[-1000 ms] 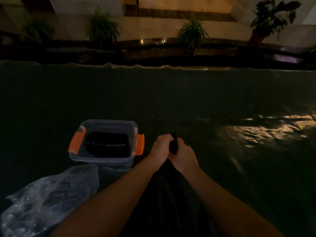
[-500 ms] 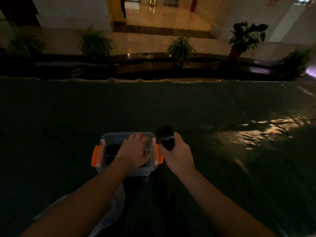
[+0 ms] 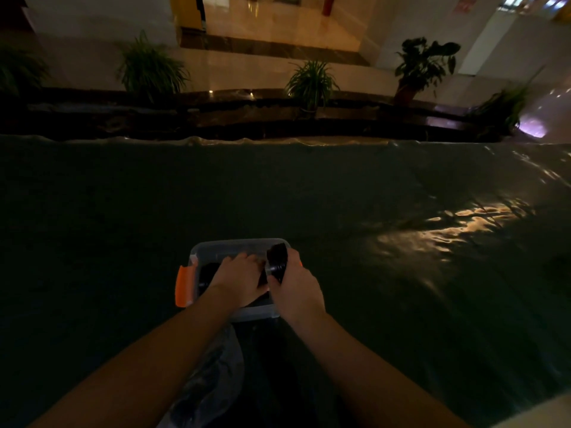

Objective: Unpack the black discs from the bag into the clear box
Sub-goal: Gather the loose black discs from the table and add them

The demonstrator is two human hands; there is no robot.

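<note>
The clear box (image 3: 202, 255) with orange latches (image 3: 183, 286) sat on the dark covered table (image 3: 309, 196), and it already held a row of black discs (image 3: 207, 274) along its bottom, dim but visible at the left. The left hand (image 3: 239, 281) lay inside the box on top of those discs, fingers fairly straight and close together, pressing or steadying them rather than gripping. The right hand (image 3: 296, 288) was curled round a small stack of black discs (image 3: 277, 261), holding it edge-up at the box's right rim, not yet set down. Near the body, the clear plastic bag (image 3: 213, 378) lay crumpled between the forearms; something dark showed through it, though whether more discs remained inside could not be told in this light. By my judgement the unpacking was well along, with this stack to place and the bag possibly to check
</note>
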